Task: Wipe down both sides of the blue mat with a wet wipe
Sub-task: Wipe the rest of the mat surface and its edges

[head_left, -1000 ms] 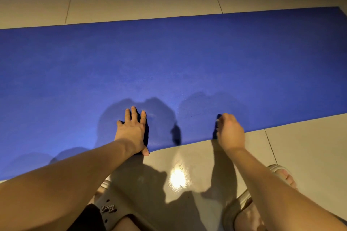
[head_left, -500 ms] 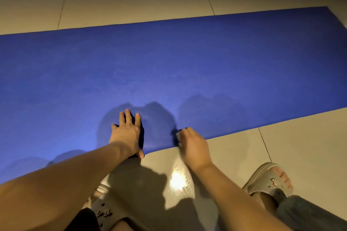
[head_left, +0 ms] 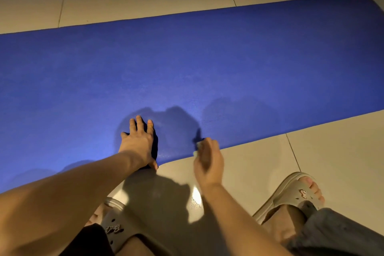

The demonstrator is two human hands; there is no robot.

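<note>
The right hand [head_left: 208,162] has slid left along the mat's [head_left: 187,58] near edge, towards the left hand [head_left: 139,143]. It pinches a pale wipe [head_left: 197,147] at that edge; the left hand presses flat, fingers straight, on the mat spread over the floor [head_left: 332,151]. The sandal [head_left: 116,228] script is unreadable

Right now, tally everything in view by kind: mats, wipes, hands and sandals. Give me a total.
Mats: 1, the blue mat.
Wipes: 1, the wipe, pinched in the right hand.
Hands: 2, the right hand and the left hand, which lies flat on the mat.
Sandals: 2, left sandal and right sandal.
Total: 6.
</note>
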